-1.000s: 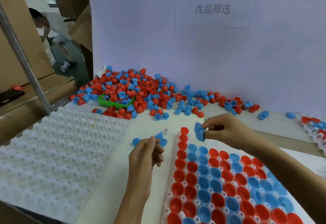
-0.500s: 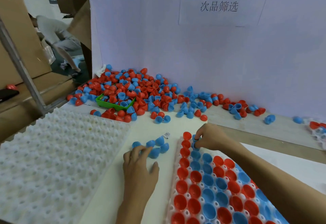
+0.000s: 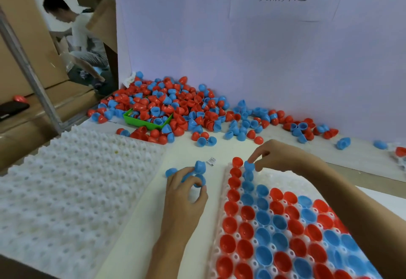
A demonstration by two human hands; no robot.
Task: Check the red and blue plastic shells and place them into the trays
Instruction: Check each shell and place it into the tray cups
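A white tray [image 3: 285, 176] at lower right holds rows of red and blue shells, open side up. My right hand [image 3: 278, 156] rests at the tray's far left corner, fingertips pinching a blue shell [image 3: 249, 165] sitting in a pocket beside a red shell [image 3: 237, 161]. My left hand [image 3: 185, 193] lies on the table left of the tray, fingers closed on a blue shell [image 3: 198, 181]. Two more loose blue shells [image 3: 200, 166] lie just beyond it. A big heap of red and blue shells [image 3: 175, 107] sits against the back wall.
An empty white dimpled tray [image 3: 72, 182] fills the left. A green box [image 3: 146, 121] sits half buried in the heap. Scattered shells [image 3: 301, 128] trail right along the wall. A small label [image 3: 211, 161] lies near the loose shells. A person [image 3: 81, 37] crouches beyond the left partition.
My right hand brought a blue shell down from the air into the tray's far corner pocket. My left hand dropped onto the loose blue shells and closed on one.
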